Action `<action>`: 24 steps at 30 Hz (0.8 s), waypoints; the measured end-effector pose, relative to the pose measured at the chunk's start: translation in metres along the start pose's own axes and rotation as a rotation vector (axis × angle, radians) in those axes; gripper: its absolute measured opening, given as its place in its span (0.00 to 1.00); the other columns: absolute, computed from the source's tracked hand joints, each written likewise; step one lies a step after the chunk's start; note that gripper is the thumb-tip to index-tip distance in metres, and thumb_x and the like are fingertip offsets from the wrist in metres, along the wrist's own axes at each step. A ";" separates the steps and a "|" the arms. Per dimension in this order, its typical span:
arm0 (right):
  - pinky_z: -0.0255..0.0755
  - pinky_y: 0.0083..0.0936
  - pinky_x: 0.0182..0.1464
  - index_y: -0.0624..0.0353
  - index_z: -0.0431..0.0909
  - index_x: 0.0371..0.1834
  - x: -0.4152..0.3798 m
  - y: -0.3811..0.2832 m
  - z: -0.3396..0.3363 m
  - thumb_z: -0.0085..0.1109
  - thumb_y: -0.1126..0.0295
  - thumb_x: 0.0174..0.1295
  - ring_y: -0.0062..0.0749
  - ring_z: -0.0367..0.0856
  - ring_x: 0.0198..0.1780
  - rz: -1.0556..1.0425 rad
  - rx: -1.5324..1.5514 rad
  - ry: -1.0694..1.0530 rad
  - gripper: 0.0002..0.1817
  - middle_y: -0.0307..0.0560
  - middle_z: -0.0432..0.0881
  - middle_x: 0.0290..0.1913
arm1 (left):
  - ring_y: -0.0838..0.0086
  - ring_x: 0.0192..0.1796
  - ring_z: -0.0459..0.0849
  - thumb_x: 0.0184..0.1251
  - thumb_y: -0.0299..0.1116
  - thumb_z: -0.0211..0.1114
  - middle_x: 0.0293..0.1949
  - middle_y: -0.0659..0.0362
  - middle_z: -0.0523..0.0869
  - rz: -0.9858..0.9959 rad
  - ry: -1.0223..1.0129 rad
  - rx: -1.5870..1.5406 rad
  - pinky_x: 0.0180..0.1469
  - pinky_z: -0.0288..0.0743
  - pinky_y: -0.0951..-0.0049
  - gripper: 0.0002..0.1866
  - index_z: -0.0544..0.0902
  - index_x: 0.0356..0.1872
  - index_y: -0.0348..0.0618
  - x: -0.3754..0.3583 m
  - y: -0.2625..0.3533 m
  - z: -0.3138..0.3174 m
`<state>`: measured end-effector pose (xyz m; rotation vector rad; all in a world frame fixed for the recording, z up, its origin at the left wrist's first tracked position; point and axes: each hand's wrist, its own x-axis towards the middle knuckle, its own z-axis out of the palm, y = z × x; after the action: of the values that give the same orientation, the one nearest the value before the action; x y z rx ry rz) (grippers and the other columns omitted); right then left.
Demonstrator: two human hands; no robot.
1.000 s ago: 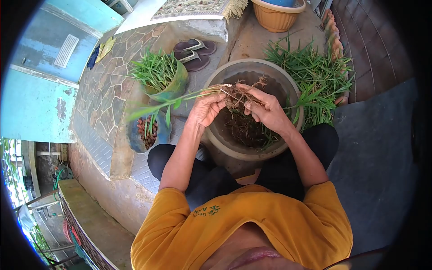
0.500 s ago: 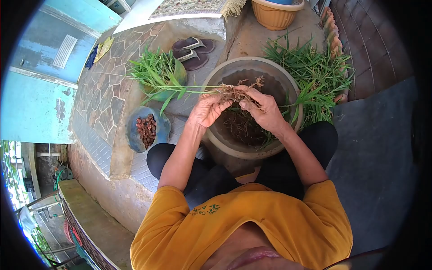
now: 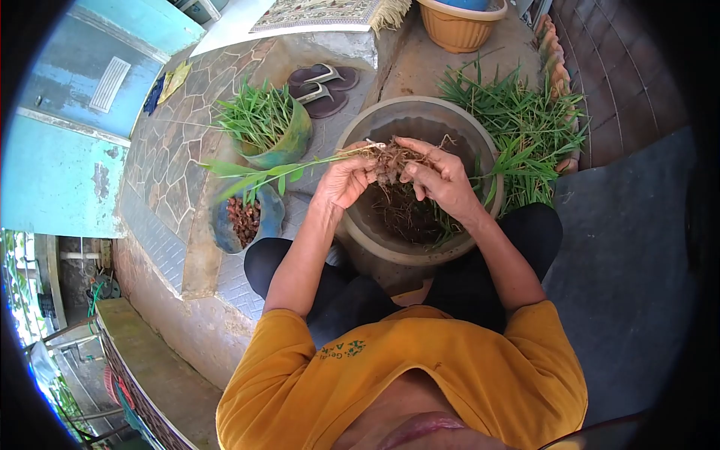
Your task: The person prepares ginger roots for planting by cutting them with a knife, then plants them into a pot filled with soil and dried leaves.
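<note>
Both hands hold a rooted plant above a large round pot. My left hand is closed round the base of its stem, and the leafy top sticks out to the left. My right hand has its thumb and fingers closed on the tangled brown roots. Loose roots and dark soil lie inside the pot. Left of it, a blue bowl holds reddish-brown rhizome pieces, partly covered by the leaves. Behind that bowl, a green container is filled with cut green shoots.
A heap of leafy stalks lies right of the pot against scalloped edging. Dark sandals rest on the paving behind the green container. An orange-brown planter stands at the back. A dark mat spreads on the right.
The plant has turned in my hands, its leafy top swinging down and toward me, now over the blue bowl. More of the root clump shows between my fingers.
</note>
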<state>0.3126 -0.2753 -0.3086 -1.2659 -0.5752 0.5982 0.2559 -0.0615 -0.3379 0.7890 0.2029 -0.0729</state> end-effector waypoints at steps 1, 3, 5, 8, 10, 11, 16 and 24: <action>0.68 0.13 0.27 0.63 0.74 0.61 0.000 0.002 0.001 0.56 0.75 0.66 0.14 0.73 0.24 -0.036 -0.051 0.011 0.20 0.39 0.82 0.38 | 0.67 0.47 0.86 0.59 0.18 0.62 0.45 0.51 0.85 -0.002 -0.002 -0.006 0.53 0.82 0.68 0.17 0.78 0.50 0.32 0.000 -0.001 0.000; 0.72 0.17 0.30 0.62 0.74 0.62 0.001 0.004 0.005 0.56 0.76 0.64 0.18 0.76 0.25 -0.106 -0.156 0.033 0.21 0.41 0.84 0.41 | 0.67 0.48 0.86 0.59 0.19 0.62 0.46 0.51 0.85 -0.007 -0.006 -0.019 0.53 0.82 0.67 0.16 0.78 0.51 0.32 -0.003 -0.003 0.003; 0.74 0.21 0.35 0.62 0.75 0.61 0.004 0.010 0.004 0.57 0.78 0.63 0.23 0.78 0.29 -0.230 -0.277 0.044 0.21 0.43 0.85 0.45 | 0.66 0.48 0.86 0.60 0.19 0.62 0.46 0.51 0.85 -0.016 0.002 -0.065 0.53 0.82 0.67 0.16 0.78 0.50 0.32 -0.005 -0.005 0.009; 0.75 0.25 0.41 0.62 0.77 0.58 0.011 0.029 0.002 0.57 0.79 0.62 0.29 0.80 0.35 -0.366 -0.368 0.081 0.19 0.48 0.85 0.47 | 0.67 0.48 0.86 0.60 0.19 0.62 0.45 0.51 0.85 -0.031 0.022 -0.066 0.53 0.82 0.67 0.15 0.78 0.49 0.32 -0.004 -0.006 0.008; 0.74 0.25 0.41 0.64 0.78 0.56 0.012 0.033 0.001 0.57 0.78 0.62 0.29 0.81 0.35 -0.401 -0.432 0.105 0.17 0.48 0.85 0.45 | 0.67 0.47 0.86 0.60 0.18 0.62 0.45 0.51 0.86 -0.041 0.040 -0.058 0.52 0.83 0.67 0.14 0.78 0.48 0.32 -0.003 -0.007 0.008; 0.74 0.24 0.40 0.64 0.79 0.55 0.012 0.033 0.000 0.57 0.78 0.63 0.28 0.80 0.34 -0.398 -0.482 0.114 0.17 0.47 0.85 0.43 | 0.66 0.47 0.86 0.60 0.18 0.62 0.44 0.50 0.86 -0.046 0.051 -0.061 0.51 0.83 0.67 0.13 0.79 0.47 0.32 -0.003 -0.009 0.010; 0.71 0.20 0.33 0.67 0.79 0.52 0.011 0.023 0.005 0.55 0.74 0.67 0.22 0.77 0.28 -0.009 -0.149 0.294 0.14 0.37 0.79 0.29 | 0.62 0.43 0.87 0.60 0.18 0.62 0.42 0.48 0.85 -0.209 -0.085 0.129 0.45 0.84 0.67 0.11 0.79 0.45 0.28 -0.007 -0.019 0.023; 0.72 0.33 0.50 0.65 0.76 0.58 0.006 0.006 -0.016 0.64 0.68 0.57 0.43 0.80 0.48 -0.148 -0.529 0.205 0.25 0.59 0.80 0.49 | 0.64 0.47 0.86 0.62 0.16 0.61 0.47 0.51 0.85 -0.073 0.181 0.248 0.52 0.82 0.66 0.19 0.76 0.55 0.31 -0.004 -0.006 0.013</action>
<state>0.3270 -0.2809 -0.3175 -1.7387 -0.6718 0.1874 0.2532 -0.0752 -0.3326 1.0362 0.4001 -0.0966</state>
